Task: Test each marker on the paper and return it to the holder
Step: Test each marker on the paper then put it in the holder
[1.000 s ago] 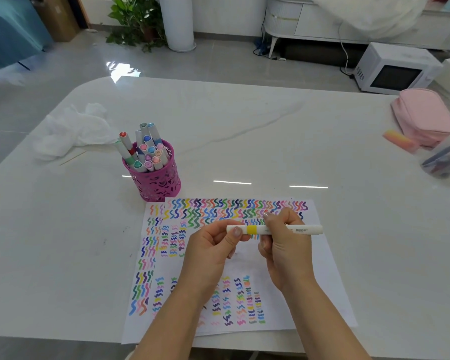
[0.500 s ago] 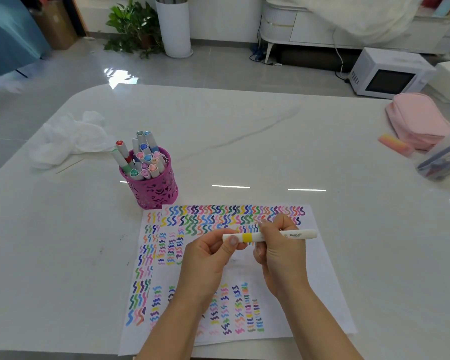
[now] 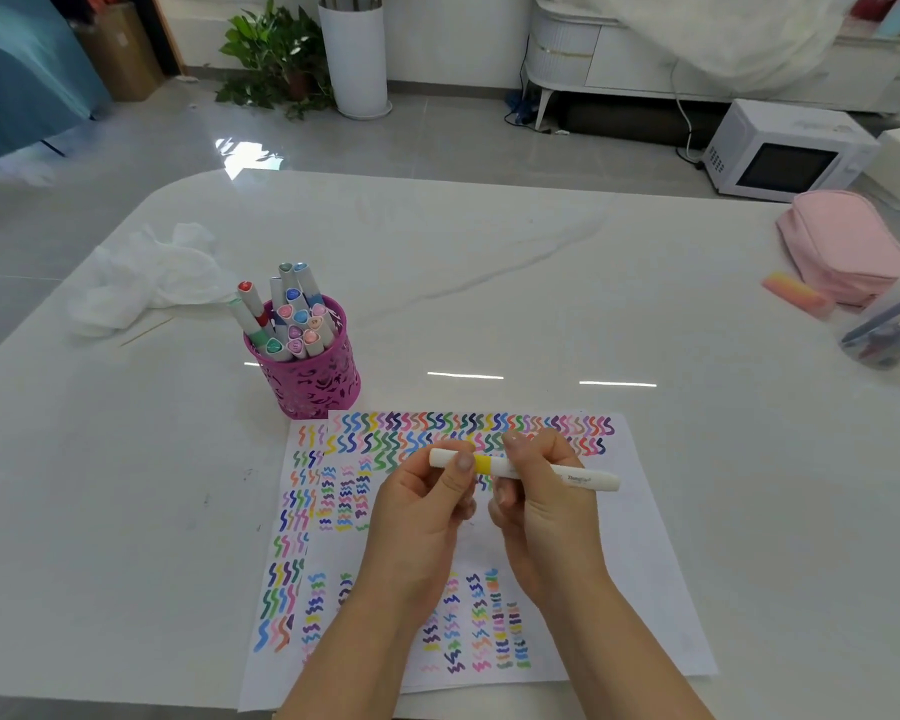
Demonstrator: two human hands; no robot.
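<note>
A white marker with a yellow band (image 3: 567, 474) lies level above the paper (image 3: 640, 563), held by both hands. My left hand (image 3: 422, 517) pinches its capped left end between thumb and fingers. My right hand (image 3: 546, 506) grips the barrel just right of the yellow band. The paper is covered with rows of coloured squiggles. Behind its top left corner stands the magenta cut-out holder (image 3: 307, 376), with several markers (image 3: 292, 324) standing in it, caps up.
A crumpled white cloth (image 3: 146, 278) and a thin wooden stick (image 3: 144, 332) lie at the left on the white table (image 3: 541, 304). A pink pouch (image 3: 842, 246), a pink-orange eraser (image 3: 796, 293) and a clear box of pens (image 3: 889, 324) sit at the right edge.
The hands and marker keep the same hold over the paper; only the camera view has tilted slightly, showing more of the floor beyond the table.
</note>
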